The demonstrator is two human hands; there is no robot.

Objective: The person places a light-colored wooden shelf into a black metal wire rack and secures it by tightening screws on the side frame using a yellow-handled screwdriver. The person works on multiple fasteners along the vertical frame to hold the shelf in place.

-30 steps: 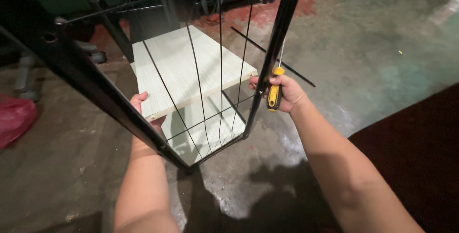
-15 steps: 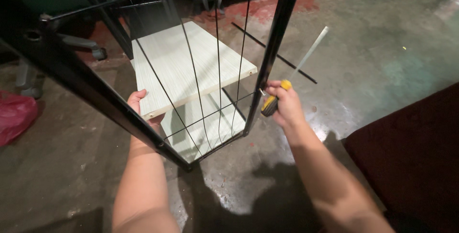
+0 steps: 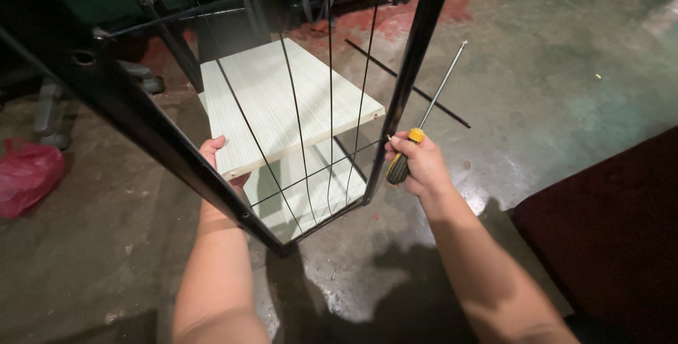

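- Rough grey concrete floor (image 3: 565, 90) is spreading out beneath and beyond both hands, with a dark red cushioned edge (image 3: 614, 245) lying near the right forearm and a red plastic bag (image 3: 25, 178) sitting well out past the left arm.
- Between the two hands a black metal shelf frame (image 3: 417, 54) is standing, its thin wire side panel (image 3: 328, 125) running in front of the pale wooden shelf board (image 3: 282, 104).
- The left hand (image 3: 215, 160) is curling closed around the near corner of the shelf board, thumb on top and fingers underneath, partly hidden behind a slanting black frame bar (image 3: 141, 125).
- The right hand (image 3: 417, 164) is wrapping shut around the yellow-and-black handle of a long screwdriver (image 3: 424, 121), just beside the upright black post of the frame, and appears to be touching it.
- The screwdriver's long axis is pointing up and away from the right hand, leaning outward from the post, its tip well apart from the board.
- The board's near edge is running from the left hand toward the right; the left hand is on it, the right hand near its far corner.
- A loose black rod (image 3: 409, 82) is lying on the floor beyond the right hand.
- A second pale board (image 3: 311, 181) is sitting lower in the frame, between the wrists.
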